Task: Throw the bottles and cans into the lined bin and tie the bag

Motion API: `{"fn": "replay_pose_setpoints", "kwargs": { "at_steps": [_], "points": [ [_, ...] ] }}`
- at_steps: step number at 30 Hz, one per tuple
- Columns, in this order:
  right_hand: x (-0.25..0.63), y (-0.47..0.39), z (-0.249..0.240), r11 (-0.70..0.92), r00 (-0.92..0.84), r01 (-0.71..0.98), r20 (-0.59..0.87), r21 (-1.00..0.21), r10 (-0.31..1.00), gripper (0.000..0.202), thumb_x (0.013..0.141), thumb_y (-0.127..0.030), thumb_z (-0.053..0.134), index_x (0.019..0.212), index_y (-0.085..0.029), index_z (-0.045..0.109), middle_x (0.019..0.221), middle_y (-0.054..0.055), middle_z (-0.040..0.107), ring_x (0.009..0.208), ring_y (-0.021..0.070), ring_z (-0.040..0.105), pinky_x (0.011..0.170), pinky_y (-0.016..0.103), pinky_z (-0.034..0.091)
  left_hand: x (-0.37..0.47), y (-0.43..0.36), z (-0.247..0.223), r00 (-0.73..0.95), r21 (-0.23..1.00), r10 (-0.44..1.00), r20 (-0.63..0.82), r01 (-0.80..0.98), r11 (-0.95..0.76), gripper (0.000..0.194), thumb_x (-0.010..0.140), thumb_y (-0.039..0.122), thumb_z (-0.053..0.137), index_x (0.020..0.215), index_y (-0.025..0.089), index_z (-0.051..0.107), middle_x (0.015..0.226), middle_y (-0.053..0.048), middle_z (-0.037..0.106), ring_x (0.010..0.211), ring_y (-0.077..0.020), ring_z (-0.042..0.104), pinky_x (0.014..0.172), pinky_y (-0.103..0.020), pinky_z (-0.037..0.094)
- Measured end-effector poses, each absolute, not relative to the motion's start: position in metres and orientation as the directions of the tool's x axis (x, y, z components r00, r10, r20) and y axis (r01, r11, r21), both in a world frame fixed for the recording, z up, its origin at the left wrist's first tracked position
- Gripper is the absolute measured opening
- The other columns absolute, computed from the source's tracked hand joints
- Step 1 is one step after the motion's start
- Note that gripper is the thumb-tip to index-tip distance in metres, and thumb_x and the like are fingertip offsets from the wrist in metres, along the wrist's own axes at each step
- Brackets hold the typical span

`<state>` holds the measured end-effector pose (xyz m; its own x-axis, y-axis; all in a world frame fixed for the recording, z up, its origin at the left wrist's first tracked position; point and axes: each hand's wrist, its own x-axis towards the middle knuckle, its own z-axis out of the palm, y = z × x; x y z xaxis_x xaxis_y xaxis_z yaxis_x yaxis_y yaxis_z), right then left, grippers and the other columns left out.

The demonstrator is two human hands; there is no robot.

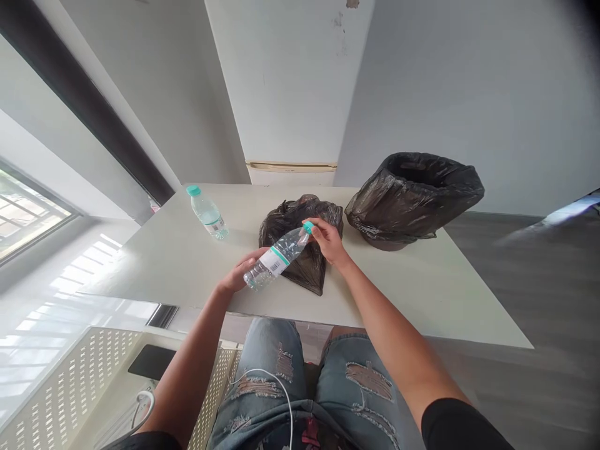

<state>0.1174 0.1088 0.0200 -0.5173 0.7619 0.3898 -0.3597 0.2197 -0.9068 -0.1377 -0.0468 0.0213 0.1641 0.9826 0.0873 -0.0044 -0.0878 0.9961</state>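
Observation:
A clear plastic bottle (276, 257) with a green cap and a white-and-green label is held at a tilt, its cap up and to the right. My left hand (241, 270) grips its lower body, the fingers partly hidden behind it. With thumb and fingers, my right hand (327, 239) pinches the green cap (308, 227). Under and behind the held bottle, a crumpled black plastic bag (315, 270) lies on the white table (398, 306). A second bottle (207, 212) with a green cap stands upright on the table to the left.
A bin lined with a black bag (403, 200) stands at the table's right end, its mouth open. Behind the table is a white refrigerator (290, 87). A perforated plastic chair (70, 381) at lower left holds a dark phone-like slab (150, 361) and a white cable (145, 406).

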Motion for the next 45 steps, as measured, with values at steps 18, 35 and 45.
{"fn": "replay_pose_setpoints", "kwargs": {
  "at_steps": [18, 35, 45],
  "points": [
    [0.122, 0.101, 0.019, 0.794, -0.894, 0.092, 0.301, -0.600, 0.331, 0.045, 0.108, -0.049, 0.051, 0.081, -0.023, 0.076, 0.085, 0.006, 0.077, 0.081, 0.0218, 0.069, 0.074, 0.033, 0.049, -0.191, -0.059, 0.007, -0.633, 0.871, 0.606, 0.482, 0.270, -0.411, 0.093, 0.074, 0.046, 0.094, 0.154, 0.030, 0.050, 0.143, -0.014, 0.066, 0.123, -0.0275, 0.071, 0.100, -0.037, 0.060],
    [0.124, 0.125, 0.001, 0.846, -0.652, 0.366, 0.541, -0.388, 0.531, 0.038, 0.105, -0.023, 0.045, 0.126, -0.022, 0.076, 0.152, 0.012, 0.060, 0.144, 0.0319, 0.050, 0.119, 0.056, 0.046, -0.254, -0.103, -0.011, -0.685, 0.756, 0.609, 0.399, 0.622, 0.204, 0.074, 0.072, 0.039, 0.090, 0.138, 0.024, 0.059, 0.125, -0.011, 0.071, 0.114, -0.0301, 0.071, 0.088, -0.045, 0.065],
    [0.128, 0.121, 0.013, 0.802, -0.493, 0.536, 0.673, -0.264, 0.551, 0.056, 0.093, -0.007, 0.040, 0.143, -0.020, 0.063, 0.163, 0.012, 0.046, 0.157, 0.0338, 0.033, 0.129, 0.063, 0.031, -0.212, -0.112, 0.029, -0.599, 0.594, 0.220, 0.770, 0.799, 0.097, 0.061, 0.084, 0.035, 0.080, 0.138, 0.018, 0.057, 0.136, -0.017, 0.061, 0.120, -0.0284, 0.063, 0.092, -0.045, 0.059]
  ]
}}
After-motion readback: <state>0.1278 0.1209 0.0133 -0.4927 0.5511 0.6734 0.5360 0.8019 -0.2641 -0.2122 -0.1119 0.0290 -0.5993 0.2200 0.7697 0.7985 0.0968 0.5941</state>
